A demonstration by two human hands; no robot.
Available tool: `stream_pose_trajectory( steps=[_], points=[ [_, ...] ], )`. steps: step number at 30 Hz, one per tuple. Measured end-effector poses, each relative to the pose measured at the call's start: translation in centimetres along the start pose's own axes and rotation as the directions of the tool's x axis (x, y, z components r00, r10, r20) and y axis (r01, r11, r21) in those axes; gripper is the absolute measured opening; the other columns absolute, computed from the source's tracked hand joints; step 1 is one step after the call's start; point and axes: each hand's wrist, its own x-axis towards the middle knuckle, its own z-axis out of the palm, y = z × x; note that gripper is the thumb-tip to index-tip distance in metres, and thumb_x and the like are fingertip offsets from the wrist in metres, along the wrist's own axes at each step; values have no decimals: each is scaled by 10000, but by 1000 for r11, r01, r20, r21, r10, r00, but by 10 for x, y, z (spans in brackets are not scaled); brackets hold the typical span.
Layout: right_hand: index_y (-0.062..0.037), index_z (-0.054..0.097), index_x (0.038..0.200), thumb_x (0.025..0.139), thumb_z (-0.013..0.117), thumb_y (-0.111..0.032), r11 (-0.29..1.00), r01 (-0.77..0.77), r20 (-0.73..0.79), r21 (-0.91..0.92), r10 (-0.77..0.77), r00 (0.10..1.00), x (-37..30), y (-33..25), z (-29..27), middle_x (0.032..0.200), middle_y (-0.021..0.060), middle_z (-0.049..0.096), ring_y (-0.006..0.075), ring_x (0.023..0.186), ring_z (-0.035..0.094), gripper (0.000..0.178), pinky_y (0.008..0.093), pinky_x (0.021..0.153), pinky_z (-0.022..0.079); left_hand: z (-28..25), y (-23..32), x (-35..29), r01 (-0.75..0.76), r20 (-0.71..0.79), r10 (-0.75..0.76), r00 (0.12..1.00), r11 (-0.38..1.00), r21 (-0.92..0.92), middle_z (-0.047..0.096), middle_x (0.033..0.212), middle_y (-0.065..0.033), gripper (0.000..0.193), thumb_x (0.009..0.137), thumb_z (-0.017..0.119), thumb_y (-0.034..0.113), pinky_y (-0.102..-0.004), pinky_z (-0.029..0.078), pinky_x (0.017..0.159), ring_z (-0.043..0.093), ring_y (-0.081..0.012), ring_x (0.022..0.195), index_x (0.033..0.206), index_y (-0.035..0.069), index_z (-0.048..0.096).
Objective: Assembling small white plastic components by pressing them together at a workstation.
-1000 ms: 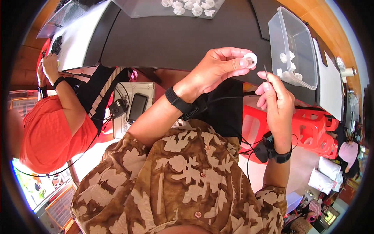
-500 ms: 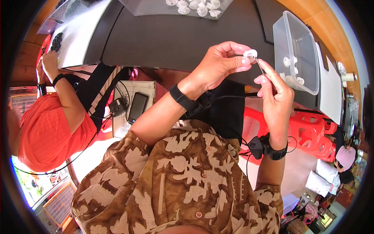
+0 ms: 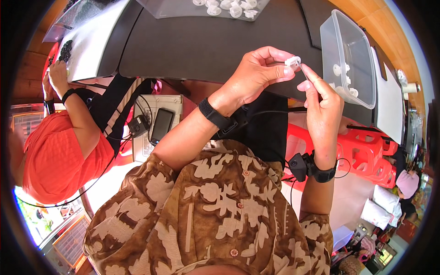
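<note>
Above the front edge of the dark table, my left hand (image 3: 256,77) pinches a small white plastic part (image 3: 292,62) between thumb and fingers. My right hand (image 3: 323,101) is closed on a thin metal tool (image 3: 301,69), its tip right at the white part. Most of that tool is hidden by my fingers, so its exact kind does not show. To the right, a clear plastic bin (image 3: 326,50) holds several similar white parts (image 3: 353,92). More white parts (image 3: 236,11) lie in a clear tray (image 3: 160,10) at the far side.
The dark tabletop (image 3: 201,46) stretches ahead of me. At the left, a co-worker in a red shirt (image 3: 64,156) handles small black pieces (image 3: 65,51) on a white surface. A black handheld device (image 3: 162,126) rests on a box by my left arm. Red stools (image 3: 357,153) stand right.
My right hand has shifted slightly up and left, its index fingertip now closer to the white part. Less of the thin tool shows. My left hand keeps its hold.
</note>
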Motion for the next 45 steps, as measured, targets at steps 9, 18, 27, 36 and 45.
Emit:
stream_pose_trajectory(
  steps=[9,18,27,36,45],
  points=[
    [-46,658,1117,887,516,18,998,31,-9,-48,-31,999,1,-1,1,749,132,637,202,646,612,277,293,620,471,4,1,0,-24,-45,23,999,1000,-9,641,1027,-117,205,824,661,-44,-307,551,873,643,-184,963,1017,-17,597],
    [-80,668,1091,801,561,29,925,144,-4,-351,-156,988,0,-7,-3,744,102,617,269,667,624,327,356,616,487,2,-3,0,-40,-25,42,999,995,88,641,1071,-108,248,817,681,-16,-321,520,917,629,-187,993,1053,11,610],
    [-135,681,1076,691,609,-3,600,280,10,-749,-414,910,-4,-7,5,710,8,548,179,645,550,413,318,561,474,7,-1,-2,-10,-76,21,997,991,134,641,1073,-107,230,829,677,4,-315,524,906,623,-178,995,1052,11,619],
    [-124,664,1114,712,589,29,716,321,7,-620,-404,915,-9,-2,9,722,26,555,194,658,559,436,332,587,484,2,-2,-2,-4,-57,8,998,997,73,633,1084,-101,225,850,652,11,-315,525,910,622,-176,991,1071,13,609],
    [-76,622,1162,796,509,89,935,212,-39,-284,-232,972,-8,-8,-15,750,134,551,263,682,596,416,360,624,479,-2,2,0,43,39,-41,998,998,-35,614,1126,-139,267,855,662,71,-332,515,944,610,-249,1076,1104,12,586]
  ],
)
